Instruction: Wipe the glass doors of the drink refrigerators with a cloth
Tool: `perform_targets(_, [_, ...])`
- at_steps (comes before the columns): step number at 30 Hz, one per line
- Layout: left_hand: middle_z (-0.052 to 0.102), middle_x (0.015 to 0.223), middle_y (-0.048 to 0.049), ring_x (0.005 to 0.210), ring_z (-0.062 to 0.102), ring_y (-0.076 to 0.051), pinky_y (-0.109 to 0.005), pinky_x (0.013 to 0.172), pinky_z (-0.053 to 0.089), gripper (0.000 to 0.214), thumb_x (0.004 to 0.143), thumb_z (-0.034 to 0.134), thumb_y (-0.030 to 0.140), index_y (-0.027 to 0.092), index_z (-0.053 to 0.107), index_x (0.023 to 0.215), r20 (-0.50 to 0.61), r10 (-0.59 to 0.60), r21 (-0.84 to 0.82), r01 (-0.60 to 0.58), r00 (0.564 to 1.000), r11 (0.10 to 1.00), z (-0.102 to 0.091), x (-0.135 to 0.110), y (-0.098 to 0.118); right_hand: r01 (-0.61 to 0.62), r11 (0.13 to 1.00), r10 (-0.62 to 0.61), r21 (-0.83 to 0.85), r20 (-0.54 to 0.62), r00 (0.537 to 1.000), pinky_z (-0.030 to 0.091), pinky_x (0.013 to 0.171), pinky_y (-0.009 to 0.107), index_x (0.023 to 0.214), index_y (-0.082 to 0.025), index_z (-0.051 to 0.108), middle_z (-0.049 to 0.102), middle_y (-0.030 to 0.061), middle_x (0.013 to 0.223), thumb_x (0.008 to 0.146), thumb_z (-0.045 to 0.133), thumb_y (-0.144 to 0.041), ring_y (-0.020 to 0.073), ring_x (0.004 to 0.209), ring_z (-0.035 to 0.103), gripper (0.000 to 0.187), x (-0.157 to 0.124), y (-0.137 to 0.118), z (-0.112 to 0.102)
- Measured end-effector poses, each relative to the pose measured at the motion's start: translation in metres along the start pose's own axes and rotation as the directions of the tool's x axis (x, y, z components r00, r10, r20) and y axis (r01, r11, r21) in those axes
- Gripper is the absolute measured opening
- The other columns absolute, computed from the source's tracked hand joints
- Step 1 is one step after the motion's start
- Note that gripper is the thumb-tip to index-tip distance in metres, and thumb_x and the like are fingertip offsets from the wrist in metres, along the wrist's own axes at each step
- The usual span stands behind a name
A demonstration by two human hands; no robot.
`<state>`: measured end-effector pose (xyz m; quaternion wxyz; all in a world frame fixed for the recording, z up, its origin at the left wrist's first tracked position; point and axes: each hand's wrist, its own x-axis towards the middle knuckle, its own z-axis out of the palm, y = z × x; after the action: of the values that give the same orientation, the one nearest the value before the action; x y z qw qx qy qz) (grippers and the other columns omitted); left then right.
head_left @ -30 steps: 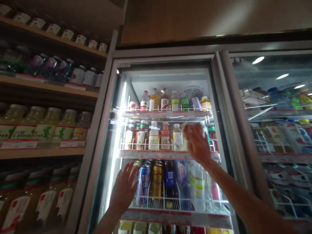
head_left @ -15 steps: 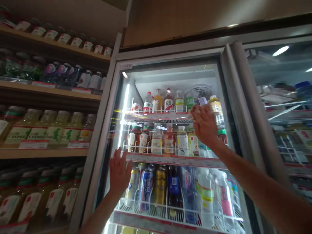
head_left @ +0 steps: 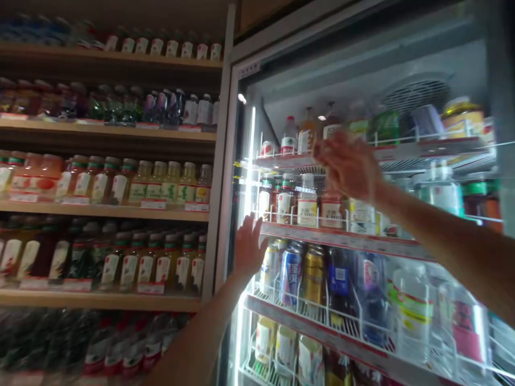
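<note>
A tall glass-door drinks refrigerator (head_left: 224,177) fills the right of the view, its lit shelves packed with bottles and cans. My right hand (head_left: 348,166) is raised before the upper shelves, blurred, with its fingers apart and nothing in them. Lower down, my left hand (head_left: 249,246) is flat with spread fingers, near the refrigerator's left side and just left of a blue can (head_left: 290,276) and a gold can (head_left: 313,273). Whether either hand touches the glass, I cannot tell.
Wooden shelves (head_left: 108,212) with rows of bottled drinks stand to the left of the refrigerator. White wire racks (head_left: 322,217) front its shelves, and a round fan grille (head_left: 416,94) sits high at the back.
The view has swung and tilted, shifting the refrigerator rightward and showing more wooden shelving. My right hand now blurs across the upper shelves. Neither hand has picked anything up.
</note>
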<state>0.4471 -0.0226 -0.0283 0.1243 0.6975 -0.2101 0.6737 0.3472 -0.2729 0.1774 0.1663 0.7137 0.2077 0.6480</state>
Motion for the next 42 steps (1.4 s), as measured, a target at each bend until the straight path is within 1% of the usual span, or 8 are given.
perform_targets(3, [0.032,0.148,-0.0146,0.139,0.024,-0.025,-0.043,0.104,0.033,0.051,0.094,0.031,0.039,0.019,0.028,0.141,0.022,0.082,-0.005,-0.082,0.996,0.997,-0.004,-0.003,-0.012,-0.288,0.958,0.287,0.02,-0.147,0.946,0.02,0.106,0.061,0.127,-0.009,0.051,0.036,0.0143,0.145,0.088,0.041,-0.023,0.0348,0.137,0.022,0.042,0.014,-0.007,0.011])
perform_targets(8, [0.031,0.148,-0.0146,0.141,0.02,-0.024,-0.042,0.105,0.032,0.051,0.095,0.031,0.04,0.018,0.029,0.14,0.076,0.157,-0.078,-0.151,0.985,0.986,-0.007,-0.005,-0.027,0.168,0.978,-0.173,0.124,0.025,0.985,0.019,0.108,0.054,0.125,-0.008,0.052,0.041,0.0136,0.143,0.091,0.034,-0.028,0.0282,0.137,0.025,0.043,0.025,-0.053,0.032])
perform_targets(16, [0.036,0.145,-0.013,0.14,0.02,-0.021,-0.044,0.11,0.029,0.043,0.094,0.034,0.028,0.018,0.033,0.135,0.116,0.227,-0.203,-0.201,0.967,0.958,-0.014,-0.031,-0.05,-0.024,0.999,0.021,0.049,0.058,0.998,0.018,0.104,0.059,0.139,-0.006,0.034,0.033,0.0157,0.147,0.089,0.037,-0.022,0.0375,0.138,0.016,0.052,0.06,-0.104,0.046])
perform_targets(21, [0.046,0.136,-0.012,0.133,0.036,-0.021,-0.044,0.106,0.036,0.044,0.089,0.039,0.017,0.02,0.037,0.132,0.13,0.2,-0.163,-0.178,0.971,0.97,-0.029,-0.096,-0.074,0.233,0.95,-0.275,0.21,0.201,0.94,0.02,0.113,0.052,0.142,-0.017,0.031,0.035,0.0067,0.148,0.08,0.049,-0.01,0.0313,0.142,0.012,0.065,-0.038,-0.202,0.076])
perform_targets(25, [0.05,0.132,-0.0099,0.128,0.042,-0.021,-0.043,0.105,0.038,0.048,0.086,0.04,0.015,0.022,0.037,0.133,0.182,0.161,-0.178,-0.128,0.97,0.976,-0.037,-0.129,-0.091,0.388,0.875,-0.457,0.29,0.233,0.858,0.02,0.116,0.043,0.143,-0.022,0.029,0.031,-0.0006,0.15,0.082,0.047,-0.013,0.0209,0.143,0.013,0.065,-0.103,-0.226,0.078])
perform_targets(31, [0.045,0.137,-0.0142,0.132,0.037,-0.026,-0.047,0.105,0.037,0.05,0.086,0.042,0.017,0.018,0.035,0.135,0.119,0.09,-0.153,-0.072,0.989,0.986,-0.027,-0.143,-0.079,-0.044,0.998,0.032,0.051,0.228,0.973,0.019,0.112,0.054,0.141,-0.025,0.033,0.025,0.0028,0.153,0.08,0.05,-0.016,0.0285,0.142,0.012,0.065,-0.121,-0.217,0.063])
perform_targets(36, [0.027,0.15,-0.0143,0.14,0.022,-0.028,-0.051,0.108,0.032,0.062,0.086,0.045,0.019,0.019,0.022,0.144,0.182,0.058,-0.225,-0.016,0.982,0.974,-0.021,-0.171,-0.041,0.254,0.956,-0.289,0.144,0.345,0.893,0.02,0.115,0.042,0.143,-0.026,0.029,0.032,-0.0048,0.15,0.081,0.048,-0.018,0.019,0.142,0.014,0.066,-0.192,-0.233,0.049])
perform_targets(42, [0.021,0.153,-0.011,0.142,0.013,-0.03,-0.054,0.109,0.029,0.067,0.086,0.045,0.019,0.022,0.015,0.146,0.203,-0.013,-0.308,0.077,0.979,0.948,-0.025,-0.18,-0.008,-0.206,0.971,0.229,-0.125,0.215,0.949,0.02,0.11,0.057,0.144,-0.029,0.028,0.027,0.0055,0.152,0.083,0.048,-0.021,0.0292,0.142,0.017,0.064,-0.205,-0.194,0.029])
